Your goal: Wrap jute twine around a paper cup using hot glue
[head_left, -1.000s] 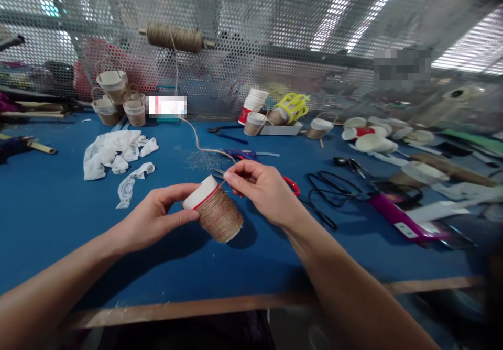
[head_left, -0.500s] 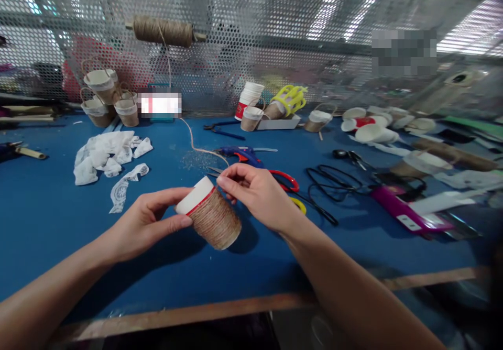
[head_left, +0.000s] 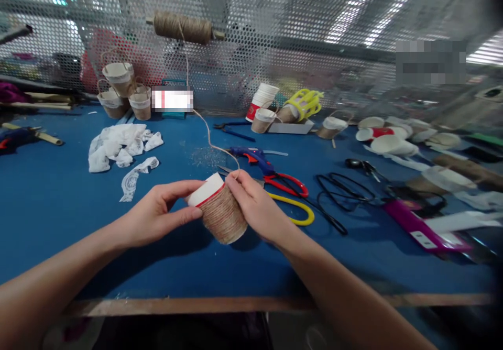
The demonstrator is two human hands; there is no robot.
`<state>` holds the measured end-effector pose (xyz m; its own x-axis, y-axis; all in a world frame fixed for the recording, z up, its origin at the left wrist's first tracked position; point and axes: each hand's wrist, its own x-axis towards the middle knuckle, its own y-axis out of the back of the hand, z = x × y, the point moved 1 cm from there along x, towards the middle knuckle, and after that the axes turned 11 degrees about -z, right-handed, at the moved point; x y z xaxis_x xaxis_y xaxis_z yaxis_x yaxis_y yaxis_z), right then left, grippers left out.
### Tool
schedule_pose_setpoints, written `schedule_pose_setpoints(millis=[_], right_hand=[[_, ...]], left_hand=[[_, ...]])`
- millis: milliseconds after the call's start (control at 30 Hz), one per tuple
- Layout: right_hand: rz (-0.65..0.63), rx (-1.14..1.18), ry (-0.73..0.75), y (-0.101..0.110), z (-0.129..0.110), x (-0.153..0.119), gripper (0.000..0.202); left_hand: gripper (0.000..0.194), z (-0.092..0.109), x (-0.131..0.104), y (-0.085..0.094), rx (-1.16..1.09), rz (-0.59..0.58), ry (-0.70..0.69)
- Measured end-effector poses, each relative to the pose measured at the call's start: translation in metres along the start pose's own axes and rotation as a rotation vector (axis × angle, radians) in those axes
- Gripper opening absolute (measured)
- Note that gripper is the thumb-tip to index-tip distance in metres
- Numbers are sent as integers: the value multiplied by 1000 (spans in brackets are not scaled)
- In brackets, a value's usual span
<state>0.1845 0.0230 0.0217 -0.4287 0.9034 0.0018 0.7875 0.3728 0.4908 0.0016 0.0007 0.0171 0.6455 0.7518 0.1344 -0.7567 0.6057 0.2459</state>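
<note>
A paper cup (head_left: 223,215), mostly wrapped in brown twine with a white band and red line bare near its rim, is held tilted above the blue table. My left hand (head_left: 167,208) grips the cup at its white end, thumb on the near side. Close against the cup's upper right side, my right hand (head_left: 251,195) pinches the twine (head_left: 210,139). That twine runs back over the table and up to a spool (head_left: 183,27) on the mesh. Just behind my right hand lie scissors (head_left: 301,215) with a yellow and a red handle, partly hidden, and a blue glue gun (head_left: 251,156).
White lace pieces (head_left: 118,145) lie at left, with twine-covered cup baskets (head_left: 118,80) behind. Pliers (head_left: 236,131), stacked white cups (head_left: 263,98) and a yellow netted piece (head_left: 306,104) stand at the back. Black cable (head_left: 338,190) and a purple power strip (head_left: 420,227) lie at right.
The view has shifted, so the scene sits farther right. My right hand has moved in against the cup's side with the twine; the yellow scissor handle shows more. My left hand keeps its hold.
</note>
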Motion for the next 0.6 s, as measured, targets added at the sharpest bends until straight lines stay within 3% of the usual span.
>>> schedule_pose_setpoints(millis=[233,600], right_hand=[[9,-13,10,-3,2,2,20],[77,-146,143,-13,1,0,16]], left_hand=[[23,5,-2,-5,104,-49,11],[12,5,2,-10,-31,39,117]])
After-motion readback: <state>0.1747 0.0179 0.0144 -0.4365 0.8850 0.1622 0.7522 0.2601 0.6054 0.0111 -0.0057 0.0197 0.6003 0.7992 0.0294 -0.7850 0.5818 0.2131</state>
